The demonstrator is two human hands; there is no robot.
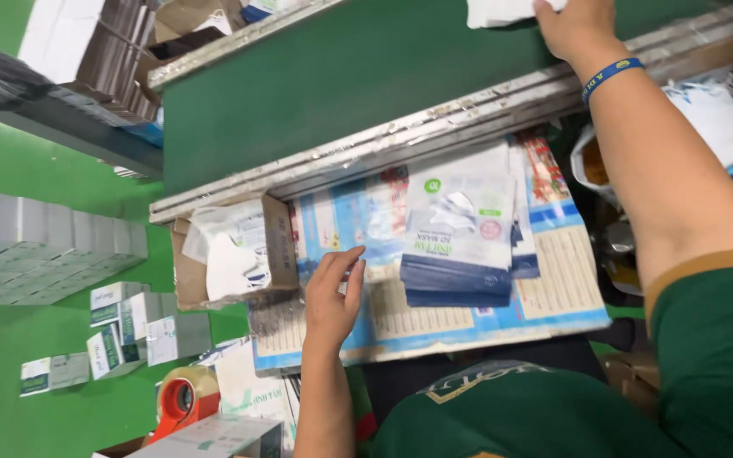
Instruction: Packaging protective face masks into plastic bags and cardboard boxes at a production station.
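Nearest me: my own green shirt (545, 416) fills the bottom edge, both forearms running up from it.
Landmark: the stack of flat mask pouches (458, 246), blue and white, lying on a printed cardboard sheet (553, 288) that serves as the work surface.
Left hand (332, 297): just left of the stack, palm down on the sheet, fingers spread and loose, pinching nothing; the fingertips stop short of the pouches.
Right hand (574, 25): well beyond the stack, stretched across the green conveyor belt (341, 85), arm nearly straight, a blue wristband (611, 75) at the wrist. It lies on a white bundle (502, 10) at the frame's edge; I cannot tell whether the fingers have closed on it.
Done so far, as I judge it: several pouches already sit piled squarely, so the stacking looks partly through.
Left to do, as I judge it: the white piece on the belt is not yet beside the stack, and an open carton (226, 250) left of the stack holds more white masks.
Further left of the stack: small green-and-white boxes (116, 331) and a tape dispenser (181, 399) on the green floor.
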